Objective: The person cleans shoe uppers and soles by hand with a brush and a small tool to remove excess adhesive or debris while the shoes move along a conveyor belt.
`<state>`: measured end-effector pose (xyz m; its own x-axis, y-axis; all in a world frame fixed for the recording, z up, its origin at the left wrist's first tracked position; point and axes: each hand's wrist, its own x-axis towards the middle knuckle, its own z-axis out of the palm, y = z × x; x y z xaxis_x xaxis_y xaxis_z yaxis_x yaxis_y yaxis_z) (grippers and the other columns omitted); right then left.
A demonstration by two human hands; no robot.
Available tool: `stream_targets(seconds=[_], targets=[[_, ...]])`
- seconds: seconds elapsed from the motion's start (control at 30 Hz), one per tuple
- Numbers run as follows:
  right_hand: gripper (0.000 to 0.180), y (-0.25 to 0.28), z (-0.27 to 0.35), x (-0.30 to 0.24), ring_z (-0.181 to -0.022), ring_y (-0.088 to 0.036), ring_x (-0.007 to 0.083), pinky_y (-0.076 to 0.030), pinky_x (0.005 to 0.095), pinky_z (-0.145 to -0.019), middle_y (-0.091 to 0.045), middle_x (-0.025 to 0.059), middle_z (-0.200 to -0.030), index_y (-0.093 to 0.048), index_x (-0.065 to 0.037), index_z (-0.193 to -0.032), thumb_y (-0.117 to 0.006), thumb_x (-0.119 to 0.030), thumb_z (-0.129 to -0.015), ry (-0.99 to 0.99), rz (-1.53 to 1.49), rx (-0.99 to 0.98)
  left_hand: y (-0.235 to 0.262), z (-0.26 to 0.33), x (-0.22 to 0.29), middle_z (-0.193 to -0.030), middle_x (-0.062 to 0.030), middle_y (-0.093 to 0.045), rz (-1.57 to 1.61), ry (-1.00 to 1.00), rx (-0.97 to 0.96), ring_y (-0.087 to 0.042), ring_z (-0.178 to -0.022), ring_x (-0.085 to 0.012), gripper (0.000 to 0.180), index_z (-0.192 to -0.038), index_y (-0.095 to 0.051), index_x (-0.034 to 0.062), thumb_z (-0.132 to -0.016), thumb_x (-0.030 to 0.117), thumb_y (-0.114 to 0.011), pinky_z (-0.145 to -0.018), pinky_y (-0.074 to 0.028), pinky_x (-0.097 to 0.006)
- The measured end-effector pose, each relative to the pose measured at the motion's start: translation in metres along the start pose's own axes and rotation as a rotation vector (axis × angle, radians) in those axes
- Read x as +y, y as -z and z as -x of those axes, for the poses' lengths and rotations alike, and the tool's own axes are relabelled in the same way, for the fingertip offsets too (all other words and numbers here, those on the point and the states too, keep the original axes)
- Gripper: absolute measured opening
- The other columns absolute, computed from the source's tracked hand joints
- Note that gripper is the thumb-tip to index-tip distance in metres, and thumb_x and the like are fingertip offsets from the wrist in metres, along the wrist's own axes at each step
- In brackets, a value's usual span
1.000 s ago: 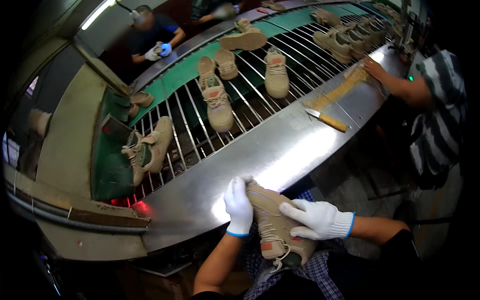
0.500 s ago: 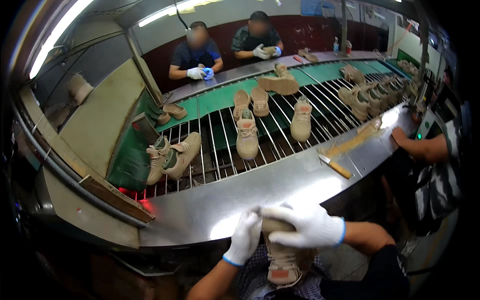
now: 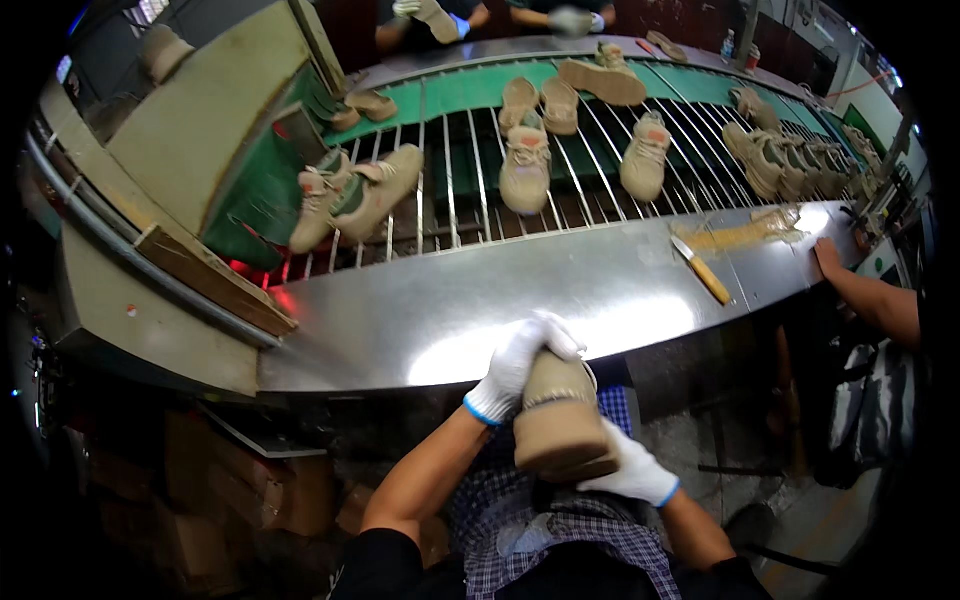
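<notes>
The person holds a beige sneaker with a thick tan sole in front of the chest, just below the near edge of the shiny steel surface. The left hand, in a white knit glove with a blue cuff, is curled over the upper end of the shoe, fingers closed around it. The right hand, gloved the same way, cups the lower end from beneath, fingers wrapped against the sole.

Beyond the steel surface runs a conveyor of metal rods over green backing, carrying more beige sneakers, some upright, two lying tipped together at the left. A yellow-handled knife lies on the steel surface to the right, near another person's bare forearm. Other gloved workers stand on the far side.
</notes>
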<state>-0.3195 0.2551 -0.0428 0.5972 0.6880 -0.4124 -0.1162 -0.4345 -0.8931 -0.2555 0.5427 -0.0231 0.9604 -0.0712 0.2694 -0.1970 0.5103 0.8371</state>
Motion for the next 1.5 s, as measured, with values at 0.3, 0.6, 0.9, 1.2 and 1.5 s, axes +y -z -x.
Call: stream_targets(seconds=[0.3,0.6,0.9,1.2,1.5], targets=[[0.102,0.050,-0.003,-0.105,-0.152,-0.035,0.0504,-0.037,0.0554,-0.124,-0.034,0.0284,-0.165,-0.049,-0.014,-0.158,-0.093,-0.049,-0.074,0.484,0.520,0.213,-0.035,-0.014,-0.061,-0.103,-0.0136,-0.079,-0.037,0.303,-0.017,-0.073,-0.098,-0.0219,0.040,-0.092,-0.075,-0.0029,-0.113,0.019,-0.049,-0.129,-0.028,-0.047],[0.068,0.038,0.005,-0.074,-0.101,-0.066,0.0329,-0.057,0.0441,-0.090,-0.062,0.0175,-0.115,-0.058,-0.004,-0.124,-0.094,-0.028,-0.072,0.620,0.439,0.299,-0.070,0.042,0.023,-0.119,-0.0185,-0.071,-1.030,-0.179,-0.010,-0.071,-0.107,-0.0315,0.031,-0.117,-0.070,0.0015,-0.092,0.018,-0.075,-0.105,-0.053,-0.048],[0.073,0.037,-0.008,-0.076,-0.108,-0.062,0.0312,-0.055,0.0427,-0.089,-0.063,0.0145,-0.113,-0.057,-0.003,-0.124,-0.100,-0.030,-0.071,0.712,0.306,0.210,-0.079,0.099,0.033,-0.112,-0.0164,-0.066,-0.886,-0.147,0.049,-0.068,-0.102,-0.0297,0.067,-0.118,-0.063,0.0006,-0.068,0.025,-0.101,-0.086,-0.058,-0.038],[0.072,0.055,-0.041,-0.062,-0.100,-0.057,0.0243,-0.050,0.0370,-0.085,-0.062,0.0109,-0.109,-0.058,-0.006,-0.122,-0.102,-0.034,-0.072,0.574,0.048,0.109,-0.051,0.070,0.013,-0.097,-0.0053,-0.062,-0.633,0.086,0.026,-0.056,-0.082,-0.0183,0.062,-0.104,-0.057,0.0092,-0.066,0.026,-0.103,-0.070,-0.048,-0.032],[0.106,0.060,-0.047,-0.048,-0.093,-0.062,0.0254,-0.057,0.0384,-0.078,-0.060,0.0128,-0.114,-0.048,-0.004,-0.139,-0.104,-0.051,-0.061,0.295,0.061,0.024,-0.030,0.075,0.003,-0.102,-0.0040,-0.050,-0.637,0.158,0.021,-0.050,-0.082,-0.0110,0.091,-0.126,-0.045,0.0047,-0.062,0.030,-0.106,-0.065,-0.046,-0.027]])
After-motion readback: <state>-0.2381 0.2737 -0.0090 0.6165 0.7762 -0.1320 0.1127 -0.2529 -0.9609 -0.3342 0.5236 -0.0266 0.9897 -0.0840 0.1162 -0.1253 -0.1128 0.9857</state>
